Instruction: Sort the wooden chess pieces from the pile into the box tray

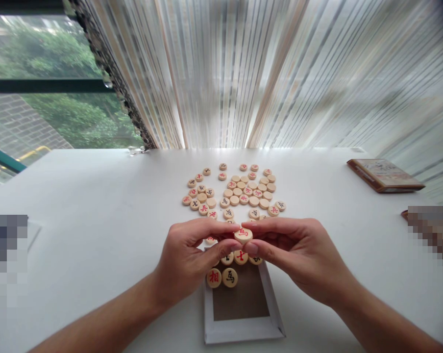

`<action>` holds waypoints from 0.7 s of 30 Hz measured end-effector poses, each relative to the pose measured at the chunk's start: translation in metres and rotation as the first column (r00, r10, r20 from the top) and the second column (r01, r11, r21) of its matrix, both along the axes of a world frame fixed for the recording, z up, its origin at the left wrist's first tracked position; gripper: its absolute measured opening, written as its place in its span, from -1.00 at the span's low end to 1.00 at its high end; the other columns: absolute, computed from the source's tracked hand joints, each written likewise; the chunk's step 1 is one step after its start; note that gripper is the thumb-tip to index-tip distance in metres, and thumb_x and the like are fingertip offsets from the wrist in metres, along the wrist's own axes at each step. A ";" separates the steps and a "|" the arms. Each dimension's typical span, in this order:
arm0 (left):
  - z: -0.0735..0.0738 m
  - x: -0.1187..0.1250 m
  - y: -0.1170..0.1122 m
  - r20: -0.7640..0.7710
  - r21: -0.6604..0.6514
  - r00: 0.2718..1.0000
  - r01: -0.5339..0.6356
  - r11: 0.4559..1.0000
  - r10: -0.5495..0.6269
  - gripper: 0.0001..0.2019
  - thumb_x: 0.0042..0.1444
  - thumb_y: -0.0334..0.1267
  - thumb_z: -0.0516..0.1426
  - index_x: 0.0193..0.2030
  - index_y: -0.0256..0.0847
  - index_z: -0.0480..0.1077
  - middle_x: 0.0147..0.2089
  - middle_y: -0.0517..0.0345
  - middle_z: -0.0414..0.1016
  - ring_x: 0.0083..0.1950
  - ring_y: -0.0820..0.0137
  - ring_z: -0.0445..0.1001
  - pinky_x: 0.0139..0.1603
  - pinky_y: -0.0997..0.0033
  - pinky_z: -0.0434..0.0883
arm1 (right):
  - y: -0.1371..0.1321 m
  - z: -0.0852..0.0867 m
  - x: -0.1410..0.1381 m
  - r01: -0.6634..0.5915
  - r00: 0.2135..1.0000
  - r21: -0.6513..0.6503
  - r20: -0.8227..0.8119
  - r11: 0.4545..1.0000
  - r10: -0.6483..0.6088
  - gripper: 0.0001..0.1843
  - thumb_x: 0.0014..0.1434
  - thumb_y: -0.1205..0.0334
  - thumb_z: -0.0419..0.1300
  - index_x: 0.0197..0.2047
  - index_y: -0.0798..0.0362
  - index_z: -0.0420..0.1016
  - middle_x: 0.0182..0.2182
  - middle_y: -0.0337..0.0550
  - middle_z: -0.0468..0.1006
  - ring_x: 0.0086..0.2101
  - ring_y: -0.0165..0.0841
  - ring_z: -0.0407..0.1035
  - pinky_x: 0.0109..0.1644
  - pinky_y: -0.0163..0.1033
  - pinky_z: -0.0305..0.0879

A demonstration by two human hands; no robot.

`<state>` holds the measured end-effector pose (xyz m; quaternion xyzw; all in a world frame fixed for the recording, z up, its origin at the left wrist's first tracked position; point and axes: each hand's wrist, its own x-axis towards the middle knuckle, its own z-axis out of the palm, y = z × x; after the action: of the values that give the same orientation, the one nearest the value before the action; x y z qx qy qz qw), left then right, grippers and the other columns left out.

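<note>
Both hands meet over the middle of a white table [96, 196], pinching one round wooden chess piece [243, 235] with a red character on top. My left hand [186, 260] grips it from the left with thumb and fingers. My right hand [298, 255] grips it from the right the same way. Just below them lies a shallow white box tray [243, 333] with a brown floor, holding several wooden pieces [221, 277] in rows at its far end. Beyond the hands a loose heap of similar pieces [236, 193] with red and black characters is spread on the table.
A flat brown box lid [385, 175] lies at the far right of the table. A striped sheer curtain [280, 73] hangs behind the table, with a window [41, 73] at the left. Blurred patches sit at the left and right edges.
</note>
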<state>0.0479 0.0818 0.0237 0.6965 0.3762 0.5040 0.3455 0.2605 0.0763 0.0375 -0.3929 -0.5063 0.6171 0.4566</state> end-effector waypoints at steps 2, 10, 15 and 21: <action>0.000 0.000 0.001 0.009 0.009 1.000 -0.001 1.000 0.001 -0.85 0.19 -0.26 0.42 -0.10 -0.19 0.73 -0.23 0.04 0.78 -0.26 0.33 0.70 -0.19 0.44 0.61 | 0.000 0.000 0.000 -0.001 1.000 0.010 0.015 1.000 0.001 -0.62 -0.09 0.23 0.67 -0.15 -0.01 0.83 -0.33 -0.07 0.80 -0.31 -0.18 0.71 -0.20 -0.24 0.71; 0.001 0.001 0.003 0.024 0.016 0.999 0.024 1.000 -0.024 -0.92 0.24 -0.26 0.39 -0.18 -0.18 0.73 -0.29 0.04 0.74 -0.29 0.36 0.64 -0.26 0.46 0.56 | 0.000 0.000 -0.001 -0.017 0.999 0.063 0.052 0.998 0.014 -0.67 0.00 0.19 0.64 -0.12 -0.07 0.84 -0.41 -0.12 0.77 -0.40 -0.30 0.64 -0.29 -0.35 0.62; -0.002 0.001 -0.002 0.105 -0.063 0.992 0.076 0.995 -0.070 -0.81 0.19 -0.36 0.41 -0.04 -0.19 0.71 -0.23 0.08 0.75 -0.25 0.40 0.69 -0.19 0.55 0.62 | 0.000 0.002 0.000 -0.044 0.999 0.014 0.009 0.999 0.043 -0.69 0.00 0.19 0.64 -0.13 -0.04 0.84 -0.43 -0.13 0.74 -0.43 -0.36 0.59 -0.32 -0.38 0.57; -0.002 0.002 -0.005 0.191 -0.116 0.970 0.176 0.978 -0.152 -0.65 0.13 -0.49 0.41 0.07 -0.24 0.67 -0.19 0.06 0.77 -0.22 0.39 0.74 -0.12 0.56 0.68 | 0.001 0.004 0.001 -0.114 0.993 -0.042 0.039 0.993 0.116 -0.75 0.07 0.06 0.60 -0.24 0.03 0.84 -0.52 -0.14 0.66 -0.51 -0.43 0.46 -0.44 -0.41 0.44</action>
<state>0.0503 0.0770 0.0216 0.6522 0.3166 0.5091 0.4640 0.2610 0.0772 0.0414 -0.3847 -0.5250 0.6440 0.4020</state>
